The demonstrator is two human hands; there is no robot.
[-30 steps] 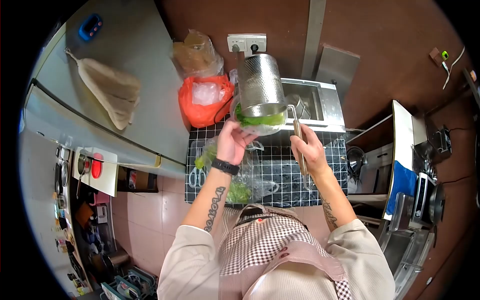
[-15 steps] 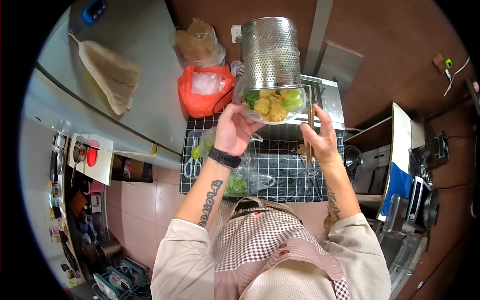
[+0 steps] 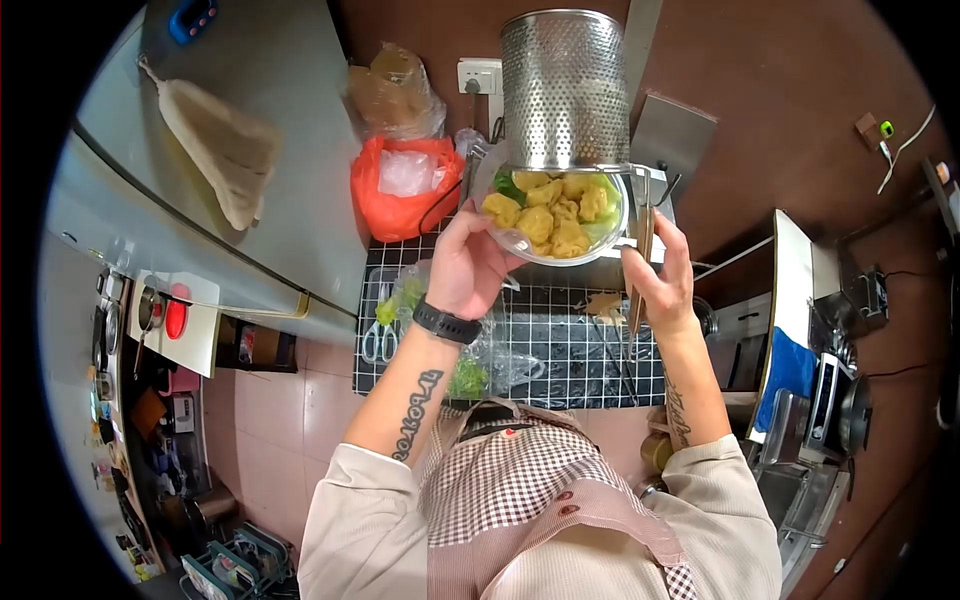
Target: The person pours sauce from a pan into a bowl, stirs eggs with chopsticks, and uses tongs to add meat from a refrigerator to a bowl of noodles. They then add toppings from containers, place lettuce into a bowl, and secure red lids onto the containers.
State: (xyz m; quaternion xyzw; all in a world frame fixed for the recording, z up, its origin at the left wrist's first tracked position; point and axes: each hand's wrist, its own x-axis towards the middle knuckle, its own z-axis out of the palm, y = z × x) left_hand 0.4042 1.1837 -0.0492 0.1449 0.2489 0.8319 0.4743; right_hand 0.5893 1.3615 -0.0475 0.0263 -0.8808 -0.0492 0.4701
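Observation:
My left hand [image 3: 472, 272] grips a clear plastic bowl [image 3: 574, 262] by its left side. Yellowish dumplings [image 3: 540, 222] lie in the bowl with green leaves [image 3: 506, 187] among them. In my right hand [image 3: 662, 278] is the wooden handle of a perforated metal strainer basket [image 3: 564, 95]. The basket is tipped over the bowl's far side, its mouth towards the dumplings, and hides part of the bowl. Whether anything is left inside the basket cannot be seen.
Below my hands is a checked black-and-white tabletop [image 3: 560, 365]. On it are scissors [image 3: 380, 342], a clear bag of greens [image 3: 468, 378] and a red plastic bag [image 3: 400, 215]. A fridge [image 3: 290, 110] stands at left, a wall socket [image 3: 480, 76] behind.
More dumplings are visible in the bowl. The strainer and both hands sit slightly further right in view, and the basket is higher, uncovering more of the bowl.

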